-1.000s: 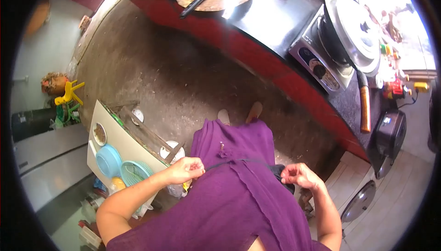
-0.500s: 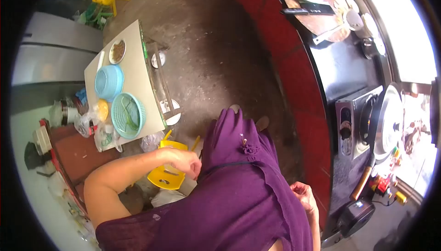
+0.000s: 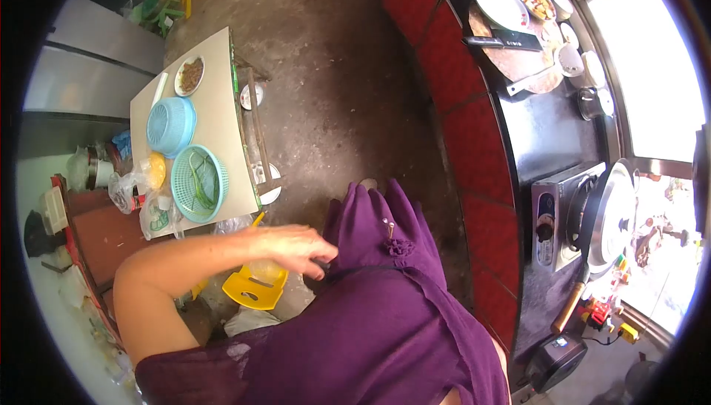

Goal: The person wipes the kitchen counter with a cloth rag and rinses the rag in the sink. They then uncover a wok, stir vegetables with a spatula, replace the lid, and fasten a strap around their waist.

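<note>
My left hand (image 3: 302, 249) is beside the waist of the purple dress (image 3: 385, 309), at the left of my lap. Its fingers curl round a small dark object (image 3: 320, 265), mostly hidden, whose kind I cannot make out. Just below that hand is a yellow plastic chair (image 3: 252, 290). My right hand is out of sight behind the dress.
On the left table (image 3: 226, 94) stand a green basket with green stalks (image 3: 200, 183), a blue basket (image 3: 170, 125) and a plate of food (image 3: 190, 75). Along the right counter are a cleaver (image 3: 511, 40), a gas stove (image 3: 546, 220) and a lidded pan (image 3: 615, 216).
My left hand has shifted slightly and its fingers have loosened, showing the dark object. My right hand, visible before at the dress's side, has gone out of sight. The view has shifted slightly.
</note>
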### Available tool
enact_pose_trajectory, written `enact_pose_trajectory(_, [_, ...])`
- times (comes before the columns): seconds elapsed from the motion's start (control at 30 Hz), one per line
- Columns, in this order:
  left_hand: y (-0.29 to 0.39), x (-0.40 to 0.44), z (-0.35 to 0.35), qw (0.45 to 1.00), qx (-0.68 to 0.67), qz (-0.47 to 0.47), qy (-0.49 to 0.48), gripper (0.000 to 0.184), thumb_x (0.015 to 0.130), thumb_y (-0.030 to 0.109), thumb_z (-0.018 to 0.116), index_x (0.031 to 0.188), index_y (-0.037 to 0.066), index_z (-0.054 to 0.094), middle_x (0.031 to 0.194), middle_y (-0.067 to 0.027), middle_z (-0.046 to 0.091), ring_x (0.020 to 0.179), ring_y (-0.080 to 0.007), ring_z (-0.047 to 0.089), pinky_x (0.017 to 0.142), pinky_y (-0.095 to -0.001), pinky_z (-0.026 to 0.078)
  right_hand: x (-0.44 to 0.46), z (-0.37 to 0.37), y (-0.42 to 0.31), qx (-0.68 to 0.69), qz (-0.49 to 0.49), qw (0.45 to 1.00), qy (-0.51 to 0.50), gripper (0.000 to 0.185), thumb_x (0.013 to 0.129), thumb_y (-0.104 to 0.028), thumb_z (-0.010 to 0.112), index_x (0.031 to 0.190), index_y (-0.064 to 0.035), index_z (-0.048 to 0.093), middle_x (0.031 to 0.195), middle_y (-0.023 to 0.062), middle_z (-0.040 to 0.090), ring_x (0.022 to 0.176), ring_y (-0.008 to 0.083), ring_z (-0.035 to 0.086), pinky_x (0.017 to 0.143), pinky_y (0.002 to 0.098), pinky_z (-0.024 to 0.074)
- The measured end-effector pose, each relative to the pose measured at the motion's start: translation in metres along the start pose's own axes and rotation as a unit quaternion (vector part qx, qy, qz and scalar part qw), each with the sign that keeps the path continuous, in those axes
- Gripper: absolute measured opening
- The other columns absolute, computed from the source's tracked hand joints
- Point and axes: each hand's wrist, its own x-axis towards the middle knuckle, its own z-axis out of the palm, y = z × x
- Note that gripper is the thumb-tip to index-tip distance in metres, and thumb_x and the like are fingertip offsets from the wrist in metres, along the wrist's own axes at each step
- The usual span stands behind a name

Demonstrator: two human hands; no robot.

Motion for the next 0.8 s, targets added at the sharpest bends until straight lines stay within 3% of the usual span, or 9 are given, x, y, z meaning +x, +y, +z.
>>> enact_pose_trajectory(0.13, [0.003,0.026,-0.031,0.995,-0.093,-0.029,0.002,0.025,0.084,0.022,0.069,0.084,0.005,0.051,0.061,-0.0021,0.047,0.057,-0.0136,0.048,0.053,-0.0341,0.039,-0.001,0.007,-0.009,0.031,-0.066,0.996,0.055,0.006,0.086,-0.005,0.065,0.091,-0.0013,0.064,0.085,0.002,0.066,0.076,0.009,0.061,0.07,0.0254,0.0502])
enact_pose_trajectory(0.17, [-0.001,0.032,-0.027,0.985,-0.153,-0.081,-0.004,0.021,0.087,0.02,0.069,0.088,0.006,0.053,0.068,0.0024,0.049,0.066,-0.0073,0.046,0.058,-0.0288,0.04,0.007,0.009,-0.023,0.015,-0.11,0.99,0.09,0.006,0.086,-0.005,0.065,0.091,-0.0014,0.064,0.085,0.0021,0.066,0.076,0.0089,0.061,0.07,0.0254,0.0503])
enact_pose_trajectory(0.27, [-0.024,0.046,-0.008,0.964,-0.256,-0.038,0.064,0.018,0.089,0.019,0.066,0.093,0.007,0.054,0.078,0.001,0.053,0.074,-0.0072,0.049,0.067,-0.0269,0.043,0.043,0.018,-0.098,-0.216,-0.192,0.946,0.15,0.012,0.085,-0.008,0.066,0.095,-0.0015,0.066,0.086,0.0035,0.067,0.08,0.0089,0.061,0.071,0.0261,0.0506])
enact_pose_trajectory(0.4, [-0.011,0.054,-0.015,0.986,-0.136,-0.04,0.087,0.024,0.098,0.032,0.052,0.098,0.008,0.053,0.085,-0.0052,0.057,0.082,-0.0092,0.053,0.077,-0.0289,0.045,0.1,0.094,-0.176,-0.349,-0.378,0.857,-0.006,0.034,0.085,-0.029,0.07,0.103,-0.0007,0.066,0.097,0.0109,0.068,0.089,0.0211,0.065,0.079,0.032,0.0506])
enact_pose_trajectory(0.53, [0.002,0.059,-0.023,0.962,-0.183,-0.109,0.168,0.032,0.1,0.04,0.042,0.1,0.009,0.05,0.077,-0.0034,0.055,0.065,-0.0113,0.054,0.061,-0.0318,0.047,0.127,0.14,-0.208,-0.566,-0.32,0.754,-0.089,0.051,0.084,-0.048,0.063,0.11,-0.0046,0.064,0.105,0.0177,0.065,0.1,0.0336,0.062,0.085,0.0393,0.0481])
enact_pose_trajectory(0.6, [0.006,0.054,-0.032,0.931,-0.274,-0.178,0.165,0.036,0.1,0.044,0.041,0.098,0.01,0.052,0.073,0.0,0.054,0.061,-0.01,0.051,0.056,-0.0294,0.047,0.137,0.147,-0.203,-0.502,-0.349,0.785,-0.102,0.046,0.082,-0.041,0.068,0.109,-0.0033,0.063,0.1,0.0179,0.066,0.096,0.0339,0.063,0.082,0.0404,0.0484])
enact_pose_trajectory(0.67, [-0.027,0.052,-0.019,0.955,-0.252,-0.089,0.131,0.037,0.1,0.044,0.043,0.096,0.008,0.055,0.075,-0.0006,0.056,0.064,-0.0096,0.053,0.06,-0.0278,0.048,0.141,0.149,-0.198,-0.417,-0.379,0.816,-0.13,0.045,0.081,-0.037,0.071,0.109,-0.002,0.062,0.096,0.0174,0.066,0.092,0.0334,0.064,0.079,0.0403,0.0484])
enact_pose_trajectory(0.73, [-0.014,0.041,-0.025,0.952,-0.266,-0.134,0.073,0.033,0.098,0.039,0.051,0.094,0.006,0.057,0.077,-0.0015,0.058,0.066,-0.0102,0.056,0.063,-0.0274,0.048,0.151,0.143,-0.191,-0.341,-0.316,0.878,-0.11,0.035,0.081,-0.024,0.074,0.104,-0.0018,0.061,0.084,0.0094,0.066,0.08,0.0191,0.062,0.071,0.0328,0.0473])
enact_pose_trajectory(0.8, [-0.018,0.039,-0.019,0.959,-0.227,-0.112,0.128,0.034,0.089,0.037,0.064,0.102,0.005,0.058,0.076,-0.0034,0.059,0.068,-0.0131,0.057,0.065,-0.0296,0.048,0.156,0.138,-0.188,-0.271,-0.292,0.912,-0.095,0.03,0.081,-0.02,0.075,0.1,-0.0023,0.061,0.081,0.0042,0.064,0.076,0.0109,0.058,0.068,0.0284,0.0456])
